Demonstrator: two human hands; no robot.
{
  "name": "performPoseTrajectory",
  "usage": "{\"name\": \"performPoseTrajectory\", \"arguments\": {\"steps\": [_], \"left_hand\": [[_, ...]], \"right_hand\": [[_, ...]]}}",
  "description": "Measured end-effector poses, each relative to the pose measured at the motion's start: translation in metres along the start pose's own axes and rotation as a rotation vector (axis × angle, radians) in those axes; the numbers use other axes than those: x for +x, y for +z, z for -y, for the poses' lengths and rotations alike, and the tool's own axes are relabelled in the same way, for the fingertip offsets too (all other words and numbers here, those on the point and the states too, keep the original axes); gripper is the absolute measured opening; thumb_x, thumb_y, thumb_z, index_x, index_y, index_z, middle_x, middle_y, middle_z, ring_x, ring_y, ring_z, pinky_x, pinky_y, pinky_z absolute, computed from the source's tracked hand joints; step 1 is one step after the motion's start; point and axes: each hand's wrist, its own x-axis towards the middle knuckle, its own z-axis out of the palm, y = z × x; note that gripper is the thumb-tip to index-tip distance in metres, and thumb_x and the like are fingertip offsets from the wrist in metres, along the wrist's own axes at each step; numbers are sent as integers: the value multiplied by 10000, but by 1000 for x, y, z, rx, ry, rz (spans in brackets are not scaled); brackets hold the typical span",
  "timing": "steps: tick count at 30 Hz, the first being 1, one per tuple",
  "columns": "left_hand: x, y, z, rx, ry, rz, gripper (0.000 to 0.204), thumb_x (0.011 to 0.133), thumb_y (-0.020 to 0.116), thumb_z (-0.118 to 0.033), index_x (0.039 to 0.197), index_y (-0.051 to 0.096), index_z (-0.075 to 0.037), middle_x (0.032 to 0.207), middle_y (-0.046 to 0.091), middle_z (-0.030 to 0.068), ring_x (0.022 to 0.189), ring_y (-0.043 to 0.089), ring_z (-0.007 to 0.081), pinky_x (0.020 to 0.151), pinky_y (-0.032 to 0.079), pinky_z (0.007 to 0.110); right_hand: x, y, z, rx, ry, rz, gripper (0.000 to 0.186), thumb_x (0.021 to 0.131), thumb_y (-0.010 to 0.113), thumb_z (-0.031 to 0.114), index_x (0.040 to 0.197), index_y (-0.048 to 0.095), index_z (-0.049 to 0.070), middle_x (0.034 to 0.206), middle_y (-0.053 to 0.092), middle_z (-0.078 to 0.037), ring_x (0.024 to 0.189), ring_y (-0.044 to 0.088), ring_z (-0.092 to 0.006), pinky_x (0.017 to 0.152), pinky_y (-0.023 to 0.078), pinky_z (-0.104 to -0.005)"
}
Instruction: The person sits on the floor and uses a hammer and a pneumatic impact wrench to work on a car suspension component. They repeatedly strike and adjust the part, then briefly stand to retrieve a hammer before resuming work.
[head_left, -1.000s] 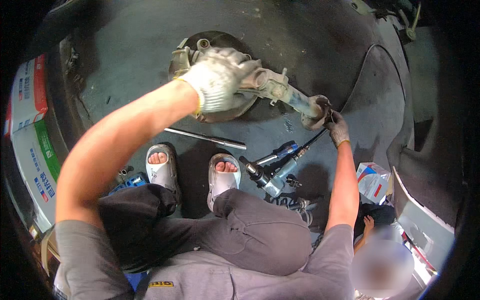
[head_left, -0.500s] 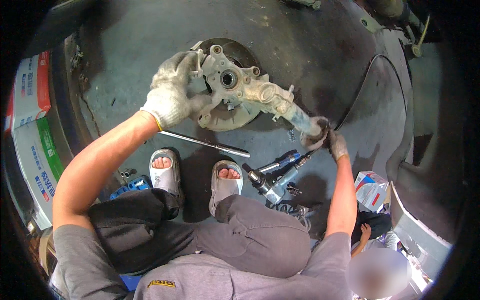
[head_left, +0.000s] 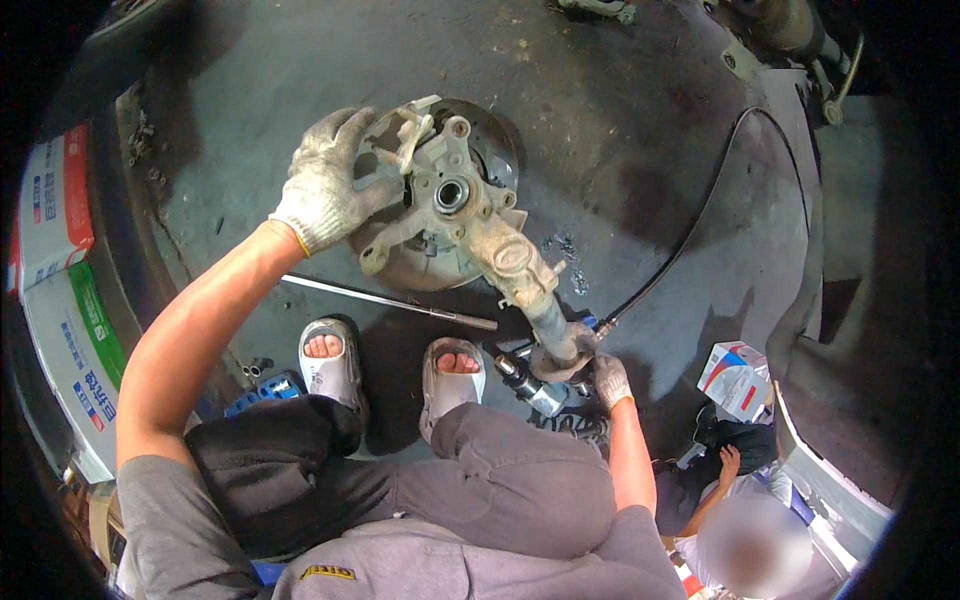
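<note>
A dirty steering knuckle [head_left: 437,190] with a round hub bore lies over a brake disc [head_left: 400,268] on the floor ahead of me. From it a strut [head_left: 545,315] slants down to the right. My left hand [head_left: 330,180], in a whitish work glove, is beside the knuckle's left side. Its fingers and thumb are spread in a C, the thumb close to the metal; whether it touches cannot be made out. My right hand [head_left: 612,380], gloved too, is closed on the strut's flanged lower end, partly hiding it. An impact wrench [head_left: 535,388] lies just under that end.
A long metal bar [head_left: 390,302] lies before my feet. A black hose [head_left: 700,228] curves across the right floor. Cartons [head_left: 75,335] stack at left, near a blue socket tray [head_left: 262,392]. Another person [head_left: 735,480] sits at lower right beside a white box [head_left: 736,380].
The strut end has swung down and left with my right hand, turning the knuckle clockwise. My left hand has loosened from the knuckle's bracket, its fingers wider apart.
</note>
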Motion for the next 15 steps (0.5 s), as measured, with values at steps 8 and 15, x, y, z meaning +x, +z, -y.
{"name": "performPoseTrajectory", "arguments": {"steps": [8, 15], "left_hand": [[11, -5, -18, -28, 237, 21, 986, 772, 918, -269, 1651, 494, -125, 1653, 499, 249, 1520, 481, 495, 1269, 421, 578], [5, 5, -39, 98, 375, -33, 969, 701, 930, -260, 1589, 565, -129, 1606, 538, 212, 1515, 486, 485, 1261, 407, 591]], "right_hand": [[78, -99, 52, 368, 141, -329, 492, 998, 761, 404, 1247, 778, -20, 1068, 811, -242, 991, 780, -310, 910, 589, -431], [104, -52, 90, 354, 169, -529, 366, 1011, 700, 318, 1232, 773, 35, 1228, 773, -289, 1179, 725, -496, 1010, 568, -522]]}}
